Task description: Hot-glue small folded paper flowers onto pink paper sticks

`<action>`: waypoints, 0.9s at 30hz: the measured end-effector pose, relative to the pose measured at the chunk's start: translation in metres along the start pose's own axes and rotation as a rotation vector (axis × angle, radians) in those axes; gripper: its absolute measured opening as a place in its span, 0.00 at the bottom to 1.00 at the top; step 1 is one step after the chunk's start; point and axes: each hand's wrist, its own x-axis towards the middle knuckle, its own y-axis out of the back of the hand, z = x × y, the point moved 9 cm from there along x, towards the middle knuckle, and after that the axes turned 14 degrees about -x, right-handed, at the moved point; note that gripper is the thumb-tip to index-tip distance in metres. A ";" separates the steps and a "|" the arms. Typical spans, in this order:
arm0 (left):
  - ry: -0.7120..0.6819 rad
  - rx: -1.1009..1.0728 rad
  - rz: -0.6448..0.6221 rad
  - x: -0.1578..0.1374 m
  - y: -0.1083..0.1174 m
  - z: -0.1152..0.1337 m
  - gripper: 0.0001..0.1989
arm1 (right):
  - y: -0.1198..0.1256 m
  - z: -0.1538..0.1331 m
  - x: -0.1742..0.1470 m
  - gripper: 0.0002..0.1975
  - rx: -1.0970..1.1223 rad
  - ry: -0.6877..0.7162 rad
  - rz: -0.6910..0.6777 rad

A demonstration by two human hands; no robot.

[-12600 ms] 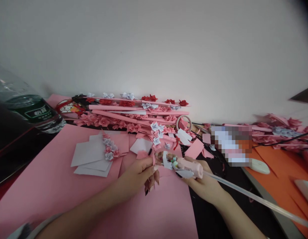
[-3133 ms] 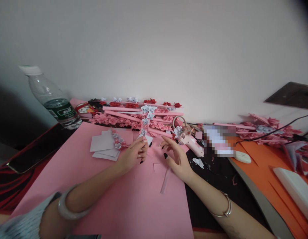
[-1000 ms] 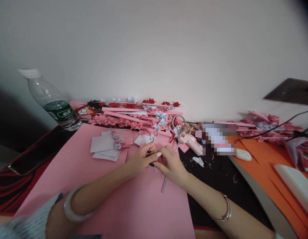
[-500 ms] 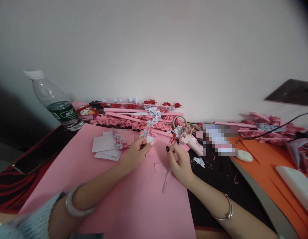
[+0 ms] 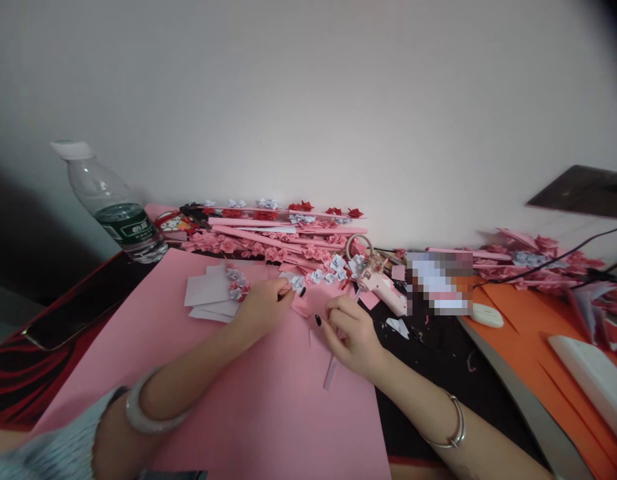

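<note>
My left hand (image 5: 265, 305) is closed around the end of a spray of white paper flowers (image 5: 317, 276), which stretches out to the right. To its right, my right hand (image 5: 353, 337) has curled fingers, thumb near the index; anything between them is hidden. A translucent stick (image 5: 330, 375) runs beneath that hand toward a pink glue gun (image 5: 386, 291). Left of my left hand, a small pink and white flower spray (image 5: 236, 283) rests by white paper sheets (image 5: 204, 291). Under both hands spreads a large pink sheet (image 5: 268, 407).
Many paper flower stems (image 5: 258, 237) are piled along the wall. A water bottle (image 5: 121, 207) stands left, beside a phone (image 5: 63, 310). Right are paper scraps (image 5: 398, 327), a white mouse (image 5: 487, 315), orange sheets (image 5: 518, 333) and a black cable (image 5: 548, 260).
The flower spray in my left hand has swung from pointing upward to pointing right. My left hand has rolled over slightly. My right hand has shifted a little lower, its thumb turned downward.
</note>
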 end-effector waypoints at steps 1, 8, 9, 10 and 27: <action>-0.003 0.022 -0.017 0.000 -0.001 0.000 0.15 | 0.000 -0.003 -0.001 0.08 -0.009 0.019 -0.001; 0.007 0.136 -0.133 -0.003 -0.009 0.000 0.14 | 0.024 -0.002 0.000 0.08 -0.202 0.112 0.127; 0.013 0.147 -0.145 -0.004 -0.009 0.001 0.14 | 0.029 0.003 0.002 0.06 -0.237 0.097 0.149; 0.020 0.157 -0.155 -0.004 -0.009 0.002 0.14 | 0.031 0.010 0.004 0.04 -0.259 0.080 0.154; 0.028 0.157 -0.133 -0.006 -0.009 0.000 0.13 | -0.009 0.025 0.009 0.16 -0.333 0.080 -0.191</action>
